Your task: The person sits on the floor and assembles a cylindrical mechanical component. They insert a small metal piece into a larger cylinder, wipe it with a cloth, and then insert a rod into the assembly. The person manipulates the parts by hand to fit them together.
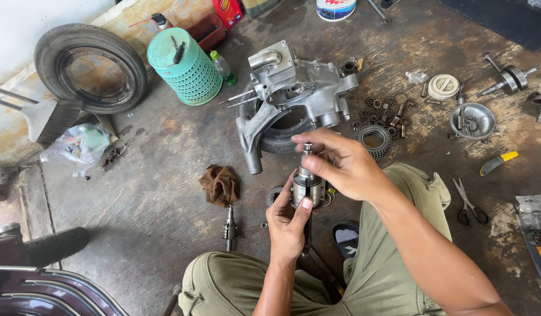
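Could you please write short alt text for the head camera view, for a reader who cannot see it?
A seated person holds an upright metal shaft over a stained concrete floor, left hand gripping its thick middle and right hand pinching its top. Beyond lie an engine casing on a small tyre, loose gears, a brown rag and scissors.

Centre: left hand [288,219] grips a slotted metal shaft [307,186] from below, thumb on its collar | right hand [340,164] pinches its top end | above: engine casing [294,93] on a small tyre [282,131] | centre left: brown rag [220,184] | upper left: teal basket [185,67] (upturned) | right: scissors [469,202], loose gears [375,137]
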